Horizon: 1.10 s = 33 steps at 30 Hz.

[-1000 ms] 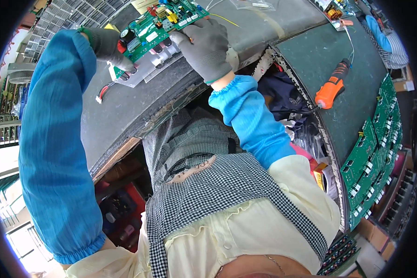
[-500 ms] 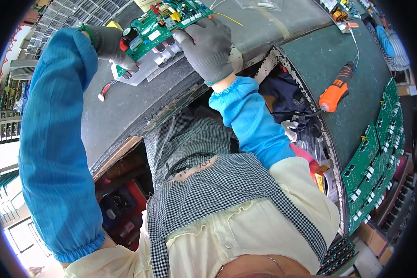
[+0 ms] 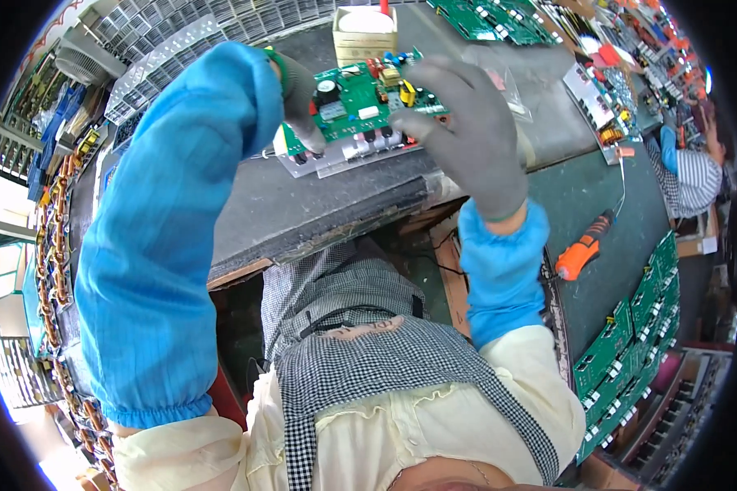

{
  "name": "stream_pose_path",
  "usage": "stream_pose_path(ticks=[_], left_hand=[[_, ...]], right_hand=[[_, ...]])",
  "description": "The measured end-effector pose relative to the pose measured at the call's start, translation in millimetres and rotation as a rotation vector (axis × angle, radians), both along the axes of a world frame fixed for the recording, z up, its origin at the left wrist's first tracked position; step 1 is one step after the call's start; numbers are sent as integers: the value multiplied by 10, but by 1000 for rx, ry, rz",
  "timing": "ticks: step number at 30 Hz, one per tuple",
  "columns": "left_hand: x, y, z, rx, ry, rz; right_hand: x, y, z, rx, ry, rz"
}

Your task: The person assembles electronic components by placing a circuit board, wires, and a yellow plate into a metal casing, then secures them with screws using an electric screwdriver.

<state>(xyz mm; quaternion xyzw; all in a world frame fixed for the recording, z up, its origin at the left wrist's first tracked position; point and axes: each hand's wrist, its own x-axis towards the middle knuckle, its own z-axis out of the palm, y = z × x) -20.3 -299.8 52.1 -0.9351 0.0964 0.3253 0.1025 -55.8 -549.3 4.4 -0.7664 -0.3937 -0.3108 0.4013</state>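
Seemingly knit-gloved hands (image 3: 301,102) (image 3: 477,139) flank a knobbly, rectangular green circuit board (image 3: 356,100).

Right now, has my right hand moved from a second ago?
Yes: your right hand has shifted rightward, nearer the orange tool lying on the tabletop.

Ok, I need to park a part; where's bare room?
Bare: the dark grey tabletop between the blue left sleeve, green circuit board and worn front edge; green worktop between the orange handheld tool and green circuit panels. Crowded: around the board, with grey-gloved left hand, grey-gloved right hand and square cream box.
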Motion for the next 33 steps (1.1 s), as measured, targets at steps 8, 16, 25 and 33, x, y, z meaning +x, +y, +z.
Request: stream_pose_path(ticks=[8, 16, 25, 33], left_hand=[[-74, 225, -147, -194, -102, 88], [-428, 566, -35, -452, -339, 219], [-1650, 1711, -1566, -545, -973, 666], [-1468, 1488, -1428, -356, -886, 723]], right_hand=[[726, 1011, 272, -961, 161, 252], [686, 1371, 498, -1296, 233, 234], [616, 1533, 554, -1595, 158, 146], [641, 1554, 505, -1552, 148, 175]])
